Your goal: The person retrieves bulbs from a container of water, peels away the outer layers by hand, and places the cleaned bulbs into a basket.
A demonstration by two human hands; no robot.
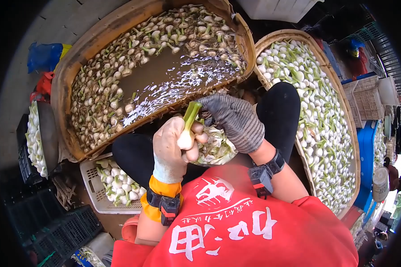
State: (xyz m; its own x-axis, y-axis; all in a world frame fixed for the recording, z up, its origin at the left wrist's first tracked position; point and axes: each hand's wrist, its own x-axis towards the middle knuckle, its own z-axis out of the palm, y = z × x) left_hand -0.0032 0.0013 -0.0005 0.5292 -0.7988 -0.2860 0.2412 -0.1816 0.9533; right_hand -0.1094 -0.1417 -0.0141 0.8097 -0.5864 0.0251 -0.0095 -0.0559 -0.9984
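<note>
My left hand [168, 141], in a pale glove, is closed around a fresh garlic bulb [186, 139] with a white base and a short green stem pointing up. Close to the top of that stem is my right hand [237, 121], in a dirty grey striped glove. Its fingers are curled together, and something small and dark by the fingertips is too unclear to name. Below both hands, between my knees, lies a heap of pale and green peelings [216, 147].
Ahead stands a large tub [60, 95] of murky water with unpeeled bulbs. A long basket [357, 167] of cleaned garlic is at right. At lower left are a white crate [90, 178] holding garlic bulbs and black crates [62, 233]. A metal bowl [49, 133] of white bulbs sits far left.
</note>
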